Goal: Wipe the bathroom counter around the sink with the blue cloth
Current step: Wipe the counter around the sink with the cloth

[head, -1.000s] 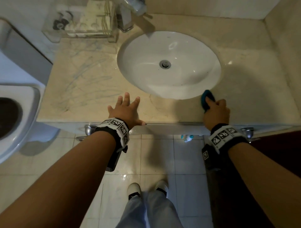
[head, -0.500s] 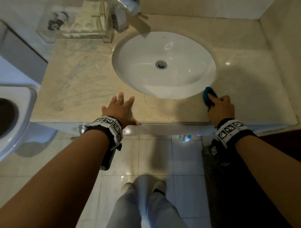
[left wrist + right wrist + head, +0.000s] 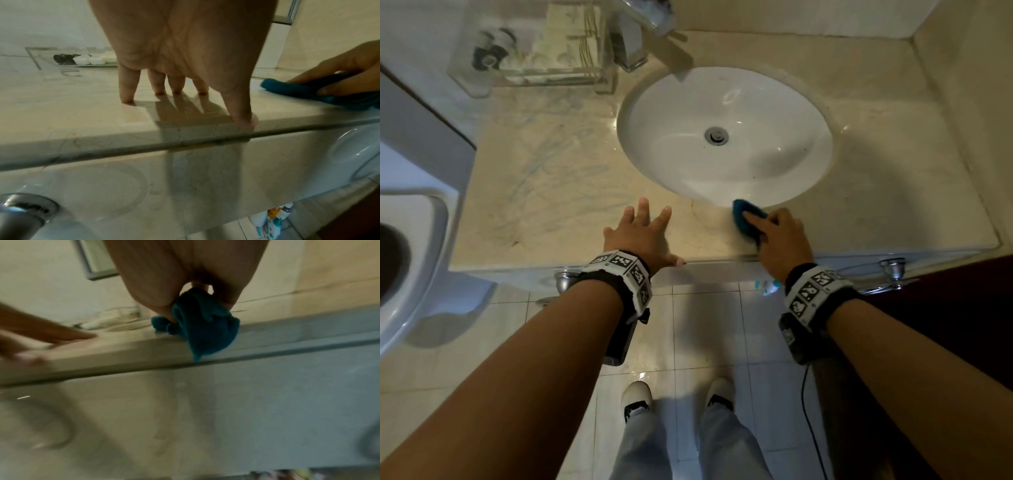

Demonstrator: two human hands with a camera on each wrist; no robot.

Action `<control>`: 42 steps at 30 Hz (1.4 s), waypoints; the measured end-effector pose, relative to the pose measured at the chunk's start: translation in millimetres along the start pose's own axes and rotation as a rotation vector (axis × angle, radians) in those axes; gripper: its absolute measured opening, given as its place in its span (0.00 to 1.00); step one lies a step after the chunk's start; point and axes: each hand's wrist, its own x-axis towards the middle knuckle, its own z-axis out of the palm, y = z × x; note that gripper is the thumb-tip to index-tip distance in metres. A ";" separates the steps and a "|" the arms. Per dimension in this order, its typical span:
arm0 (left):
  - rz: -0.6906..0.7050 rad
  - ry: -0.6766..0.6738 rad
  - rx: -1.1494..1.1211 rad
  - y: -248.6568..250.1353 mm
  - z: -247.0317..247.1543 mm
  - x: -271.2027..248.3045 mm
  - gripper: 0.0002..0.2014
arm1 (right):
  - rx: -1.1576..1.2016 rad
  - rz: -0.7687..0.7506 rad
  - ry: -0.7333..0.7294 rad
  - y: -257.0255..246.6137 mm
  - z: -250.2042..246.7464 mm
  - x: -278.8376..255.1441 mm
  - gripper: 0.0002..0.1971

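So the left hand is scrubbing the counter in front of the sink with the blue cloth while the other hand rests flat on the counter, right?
Not quite: the right hand holds the blue cloth, wiping the counter in front of the sink. The left hand is the one resting flat. The head view shows this.

Marker-patterned wristbands [image 3: 625, 270], light trousers [image 3: 688, 445], white shoes [image 3: 637, 397]

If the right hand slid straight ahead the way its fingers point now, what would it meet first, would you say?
Probably the sink. The right hand presses the blue cloth on the counter just beside the basin's front rim, so cloth and fingers would likely slip over that rim into the bowl.
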 end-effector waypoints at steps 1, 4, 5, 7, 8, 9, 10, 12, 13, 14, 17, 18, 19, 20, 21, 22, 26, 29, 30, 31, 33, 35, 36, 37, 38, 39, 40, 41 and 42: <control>0.009 -0.002 0.000 -1.2 -0.4 0.2 0.50 | -0.035 0.090 0.037 16.1 -11.1 2.8 0.26; 0.027 0.002 0.008 -3.5 0.3 0.4 0.49 | -0.133 0.335 0.106 48.9 -42.9 4.9 0.27; 0.028 0.003 0.006 -3.9 1.2 0.6 0.48 | -0.152 0.393 0.102 51.5 -46.8 4.7 0.27; 0.031 0.005 0.005 -4.5 3.3 0.9 0.48 | -0.156 0.451 0.076 40.6 -43.2 4.8 0.28; 0.034 0.005 0.005 -4.9 4.0 1.1 0.48 | -0.141 0.444 0.068 29.7 -36.2 3.9 0.28; 0.037 0.004 0.004 -5.3 4.4 1.3 0.48 | -0.123 0.413 0.061 15.9 -27.3 1.7 0.28; 0.039 0.002 0.001 -5.4 4.1 1.2 0.48 | -0.108 0.363 0.045 -0.4 -16.7 -2.2 0.28; 0.043 -0.003 -0.004 -5.3 3.4 1.8 0.48 | -0.096 0.243 -0.012 -34.9 7.3 -12.9 0.29; 0.045 -0.007 -0.006 -5.4 2.9 1.9 0.48 | -0.102 0.197 -0.043 -50.3 18.0 -17.9 0.30; 0.049 -0.015 -0.008 -5.5 2.6 1.5 0.47 | -0.113 0.165 -0.067 -62.8 25.2 -21.9 0.31; 0.072 -0.035 0.008 -15.0 -1.9 -1.4 0.45 | -0.105 0.105 -0.113 -67.4 27.4 -18.2 0.28; 0.068 -0.026 0.018 -22.0 -4.7 -3.3 0.45 | -0.092 0.093 -0.118 -60.2 22.6 -14.5 0.28; 0.051 -0.005 0.025 -30.9 -7.5 -4.8 0.44 | -0.093 0.098 -0.106 -50.1 15.7 -9.7 0.27; 0.029 0.016 0.028 -40.9 -10.1 -6.4 0.44 | -0.108 0.127 -0.078 -39.1 7.7 -5.3 0.27; 0.014 0.023 0.027 -51.3 -10.5 -7.5 0.45 | -0.133 0.187 -0.046 -29.0 -0.6 -2.4 0.27; 0.013 0.016 0.024 -60.6 -9.4 -8.5 0.45 | -0.158 0.267 -0.023 -22.2 -7.1 -1.3 0.28; 0.030 -0.028 0.012 -77.8 4.4 -8.2 0.46 | -0.179 0.439 -0.007 -35.9 -2.1 -3.3 0.30; 0.035 -0.018 -0.004 -78.2 6.1 -5.5 0.46 | -0.146 0.289 -0.043 -78.8 29.8 -6.2 0.30; 0.037 -0.019 -0.013 -78.2 5.5 -5.5 0.46 | -0.136 0.232 -0.073 -96.2 41.8 -8.5 0.31; 0.038 -0.020 -0.016 -78.2 4.9 -5.7 0.46 | -0.135 0.177 -0.104 -113.2 52.5 -11.3 0.31; 0.034 -0.020 -0.012 -78.3 3.7 -5.9 0.46 | -0.150 0.064 -0.160 -137.2 67.8 -17.1 0.31; 0.032 -0.023 -0.018 -79.0 2.8 -6.3 0.46 | -0.111 -0.009 -0.198 -139.2 69.6 -16.9 0.29; 0.034 -0.022 -0.026 -78.3 1.7 -6.1 0.46 | -0.083 -0.020 -0.197 -132.3 64.2 -13.1 0.27; 0.038 -0.020 -0.031 -78.5 1.3 -6.5 0.46 | -0.069 -0.016 -0.185 -123.0 57.7 -9.3 0.26; 0.043 -0.015 -0.034 -79.2 1.0 -6.6 0.46 | -0.072 0.009 -0.165 -112.5 50.1 -4.7 0.26; 0.047 -0.010 -0.035 -79.5 1.1 -6.8 0.46 | -0.083 0.059 -0.143 -102.4 42.3 -0.8 0.26; 0.050 -0.004 -0.035 -79.6 1.6 -6.8 0.46 | -0.095 0.123 -0.121 -94.9 35.6 1.9 0.27; 0.052 0.002 -0.031 -80.1 2.0 -6.4 0.46 | -0.103 0.182 -0.101 -91.8 31.9 3.9 0.28; 0.055 0.005 -0.025 -80.8 2.5 -5.9 0.46 | -0.105 0.231 -0.089 -93.2 31.8 4.2 0.29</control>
